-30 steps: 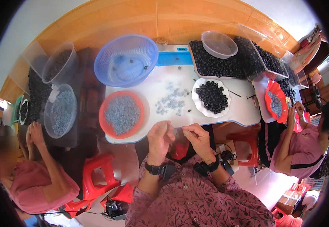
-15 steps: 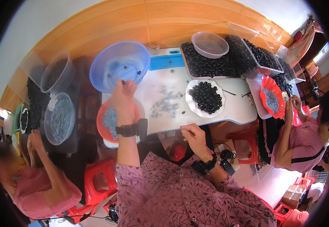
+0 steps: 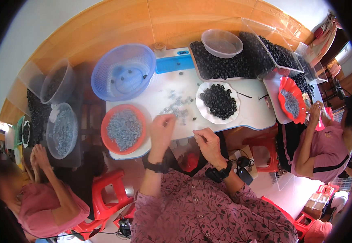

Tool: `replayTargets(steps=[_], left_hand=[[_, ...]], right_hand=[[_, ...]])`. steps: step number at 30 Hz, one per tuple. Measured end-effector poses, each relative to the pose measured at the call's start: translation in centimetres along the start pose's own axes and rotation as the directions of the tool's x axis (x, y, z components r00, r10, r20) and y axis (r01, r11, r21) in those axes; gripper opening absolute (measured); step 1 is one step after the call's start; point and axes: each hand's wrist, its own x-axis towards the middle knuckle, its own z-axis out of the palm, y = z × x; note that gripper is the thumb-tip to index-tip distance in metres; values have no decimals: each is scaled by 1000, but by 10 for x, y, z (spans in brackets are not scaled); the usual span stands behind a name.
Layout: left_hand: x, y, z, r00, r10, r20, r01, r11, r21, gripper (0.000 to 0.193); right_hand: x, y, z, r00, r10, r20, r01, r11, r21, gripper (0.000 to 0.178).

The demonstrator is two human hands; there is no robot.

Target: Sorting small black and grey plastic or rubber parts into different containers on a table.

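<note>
My left hand (image 3: 162, 133) is over the table's near edge, fingers drawn together, by small clear bluish pieces (image 3: 177, 106) scattered on the white tabletop. Whatever is between those fingertips is too small to make out. To its right, my right hand (image 3: 209, 146) is closed in a pinch in front of the table edge; its contents cannot be told. A white wavy-rimmed plate (image 3: 200, 109) of black ring-like pieces (image 3: 219, 101) lies beyond my right hand. Left of my left hand stands an orange-red bowl (image 3: 104, 141) filled with clear bluish pieces (image 3: 124, 129).
A blue plastic basket (image 3: 99, 77) with a few dark pieces stands at the back left. Behind the plate is a tray of black pieces (image 3: 212, 65), with a clear round tub (image 3: 222, 43) on it. Co-workers sit on both sides, at the left (image 3: 48, 202) and right (image 3: 319, 150).
My left hand has come back from above the blue basket, toward me and to the right. The dark piece seen at its fingertips no longer shows there. My right hand is nearly still.
</note>
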Motion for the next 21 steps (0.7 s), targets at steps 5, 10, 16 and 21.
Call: replayTargets(steps=[5,10,16,21], left_hand=[[-18,-1,26,985,169,12,-159,894,418,15],[-18,2,30,986,162,41,-161,856,491,15],[-20,1,31,980,192,47,-189,843,504,12],[-26,2,29,966,251,-59,-208,892,401,7]], right_hand=[[0,0,0,999,-46,5,46,998,-46,14],[-1,0,3,996,-84,-2,84,995,-58,14],[-2,-1,3,998,-56,14,57,997,-56,14],[0,1,3,997,-74,10,74,995,-69,14]])
